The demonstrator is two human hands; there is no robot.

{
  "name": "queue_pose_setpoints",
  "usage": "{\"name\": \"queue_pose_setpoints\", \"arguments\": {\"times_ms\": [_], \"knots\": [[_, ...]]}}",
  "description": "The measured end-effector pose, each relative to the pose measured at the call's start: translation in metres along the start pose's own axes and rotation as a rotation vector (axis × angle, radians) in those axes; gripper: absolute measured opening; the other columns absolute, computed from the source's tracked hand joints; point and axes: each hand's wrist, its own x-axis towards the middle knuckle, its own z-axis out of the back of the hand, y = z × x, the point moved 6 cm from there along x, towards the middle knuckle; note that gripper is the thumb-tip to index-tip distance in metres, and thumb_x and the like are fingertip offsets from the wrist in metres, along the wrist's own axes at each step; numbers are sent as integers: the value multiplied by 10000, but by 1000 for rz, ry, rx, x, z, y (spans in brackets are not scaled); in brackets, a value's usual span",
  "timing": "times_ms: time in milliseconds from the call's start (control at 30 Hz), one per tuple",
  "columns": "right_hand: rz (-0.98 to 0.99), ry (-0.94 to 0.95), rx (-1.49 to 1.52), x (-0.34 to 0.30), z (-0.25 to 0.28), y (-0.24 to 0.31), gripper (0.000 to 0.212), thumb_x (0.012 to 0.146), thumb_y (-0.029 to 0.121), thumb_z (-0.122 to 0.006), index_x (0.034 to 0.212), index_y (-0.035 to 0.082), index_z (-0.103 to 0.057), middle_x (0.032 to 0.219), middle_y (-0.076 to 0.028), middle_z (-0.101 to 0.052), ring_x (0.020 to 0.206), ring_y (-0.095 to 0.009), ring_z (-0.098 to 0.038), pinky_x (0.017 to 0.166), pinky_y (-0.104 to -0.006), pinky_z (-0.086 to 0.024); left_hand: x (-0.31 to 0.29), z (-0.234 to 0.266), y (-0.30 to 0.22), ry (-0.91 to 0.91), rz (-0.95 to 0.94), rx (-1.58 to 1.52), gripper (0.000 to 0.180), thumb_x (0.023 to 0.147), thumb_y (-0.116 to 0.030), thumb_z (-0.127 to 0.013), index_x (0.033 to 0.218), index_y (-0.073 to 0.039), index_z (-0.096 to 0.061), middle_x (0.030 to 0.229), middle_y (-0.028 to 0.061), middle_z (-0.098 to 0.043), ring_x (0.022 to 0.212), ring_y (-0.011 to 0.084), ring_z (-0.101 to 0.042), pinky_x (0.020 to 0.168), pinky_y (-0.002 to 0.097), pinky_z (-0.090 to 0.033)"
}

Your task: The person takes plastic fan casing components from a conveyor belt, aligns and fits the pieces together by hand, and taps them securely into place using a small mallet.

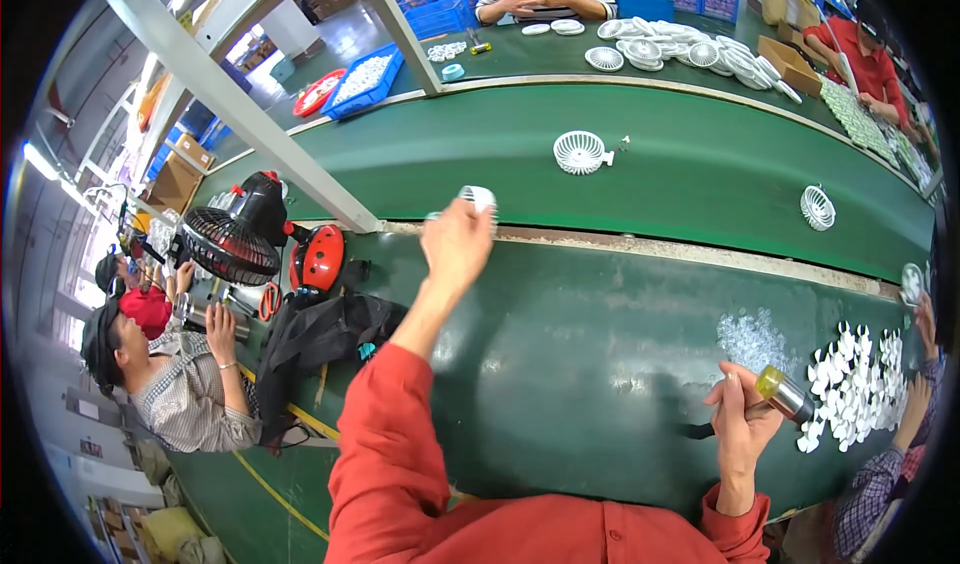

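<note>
At the upper left of the bench, my left hand (456, 249) reaches to the edge of the green conveyor belt. Its fingers are closed round a white fan housing (478, 199), partly hidden by the hand. My right hand (742, 422) stays over the right side of the bench, wrapped round the dark handle of a mallet (786, 394) with a yellow face and shiny metal head. Beside the mallet lies a heap of white fan blades (855, 389). Small clear plastic pieces (757, 339) are piled just beyond my right hand.
The conveyor belt (690, 199) carries a slatted white fan housing (582, 152) and another (818, 207) farther right. A black desk fan (235, 244), red device (318, 259) and dark cloth (325, 339) crowd the left. A metal post (240, 99) slants there. Co-workers sit around.
</note>
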Motion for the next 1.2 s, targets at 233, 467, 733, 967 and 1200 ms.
{"name": "queue_pose_setpoints", "arguments": {"times_ms": [233,467,733,967,1200], "knots": [[20,198,-248,2,-38,-3,218,977,107,-559,1096,-31,-681,730,22,-602,556,-14,-408,490,-222,-313,-136,-6,-128,600,223,-1053,134,993,-135,-579,983,-4,-554,868,44,-661,768,75,-608,657,242,-512],[-198,293,-340,-3,-38,-17,200,911,188,-671,899,-11,-656,605,65,-460,571,-22,-378,476,-235,-294,-193,-13,-173,1001,448,-1495,299,1027,-195,-497,1267,-22,-542,1062,101,-676,821,128,-662,671,268,-554],[-489,210,56,5,-31,-23,300,964,235,-634,1115,-23,-661,602,58,-521,398,-6,-375,350,-214,-248,-189,-3,-118,778,584,-1328,361,991,-181,-560,1279,15,-465,1038,167,-658,666,153,-627,502,263,-527],[-480,274,-38,10,-38,-18,262,956,247,-647,1003,-8,-686,638,84,-528,540,5,-400,449,-216,-284,-220,-8,-143,1173,760,-1461,525,1003,-337,-539,1328,47,-388,1049,186,-619,637,182,-635,470,281,-523],[-266,196,-116,20,-43,-24,302,945,256,-660,958,-46,-668,689,31,-594,653,-26,-482,544,-233,-395,-232,-16,-167,1244,818,-1677,415,1060,-345,-360,1260,10,-440,1004,253,-655,629,211,-643,490,311,-532]]}}
